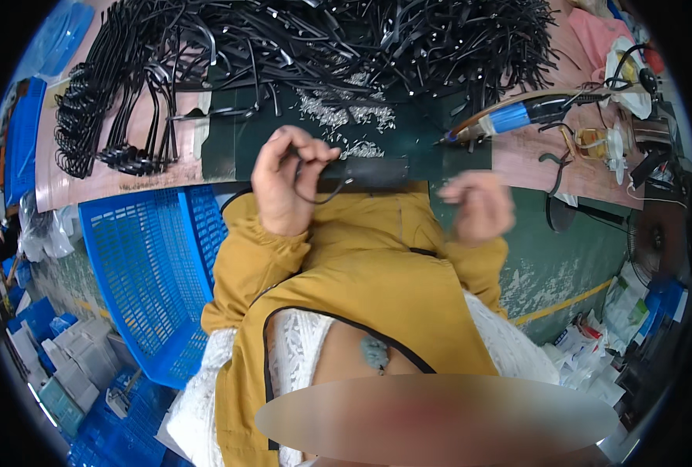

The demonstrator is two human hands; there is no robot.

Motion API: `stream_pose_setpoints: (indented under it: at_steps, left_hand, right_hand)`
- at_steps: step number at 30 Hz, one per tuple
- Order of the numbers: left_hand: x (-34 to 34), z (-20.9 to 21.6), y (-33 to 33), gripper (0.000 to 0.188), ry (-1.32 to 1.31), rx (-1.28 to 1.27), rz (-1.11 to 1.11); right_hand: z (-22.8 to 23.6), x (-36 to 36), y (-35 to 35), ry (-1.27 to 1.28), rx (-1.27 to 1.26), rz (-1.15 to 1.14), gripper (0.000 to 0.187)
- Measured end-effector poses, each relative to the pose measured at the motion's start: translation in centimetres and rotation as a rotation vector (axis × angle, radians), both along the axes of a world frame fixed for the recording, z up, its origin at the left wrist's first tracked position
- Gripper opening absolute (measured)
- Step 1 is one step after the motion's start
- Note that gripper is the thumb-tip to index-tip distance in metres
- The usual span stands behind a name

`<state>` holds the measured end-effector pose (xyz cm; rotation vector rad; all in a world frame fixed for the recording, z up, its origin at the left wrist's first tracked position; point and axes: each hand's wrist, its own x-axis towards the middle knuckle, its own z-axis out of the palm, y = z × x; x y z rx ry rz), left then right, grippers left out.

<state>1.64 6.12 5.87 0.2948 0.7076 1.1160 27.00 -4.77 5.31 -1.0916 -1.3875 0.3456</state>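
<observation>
My left hand is closed at the table's front edge, its thumb and fingers pinched together around a thin black cord. The cord hangs in a loop below the fingers and curves up to a shiny tip beside a dark rectangular block on the edge. My right hand is apart from it, off the edge to the right, and its fingers are smeared by motion. Small silvery pieces lie in a loose pile just beyond the block.
Heaps of black cords cover the far side of the table, with bundled coils at left. A blue-wrapped hand tool with a hose lies at right. A blue plastic basket stands against my left side.
</observation>
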Motion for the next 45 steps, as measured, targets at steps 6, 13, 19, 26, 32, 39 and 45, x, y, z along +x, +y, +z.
stream_pose_setpoints:
  at_steps: [6,13,19,26,32,39,45]
  left_hand:
    - [4.0,-3.4,-2.1,0.025,0.219,0.518,0.107]
    - [0.8,-6.8,-4.9,0.048,0.413,0.847,-0.027]
    - [-0.4,-8.4,-6.7,0.068,0.477,0.875,-0.084]
    - [-0.1,-8.6,-6.7,0.055,0.729,1.004,-0.045]
    - [0.7,-7.4,-6.8,0.059,0.746,1.023,-0.010]
    - [-1.1,-3.5,-3.9,0.037,0.282,0.314,0.100]
    - [-2.5,-2.6,-2.1,0.034,0.336,0.198,-0.018]
  right_hand:
    - [-0.9,-5.5,0.8,0.313,-0.279,0.306,0.037]
    - [-1.1,-4.8,3.8,0.311,-0.556,0.038,0.006]
    - [-2.6,-6.9,4.9,0.341,-0.584,0.055,0.011]
    - [-3.2,-7.5,5.2,0.425,-0.520,0.015,0.011]
    - [-3.8,-7.9,5.3,0.074,-0.382,-0.093,0.007]
    - [1.2,-4.8,8.6,0.098,-0.656,0.542,0.041]
    - [2.1,-10.8,26.6,-0.773,0.062,-0.072,0.017]
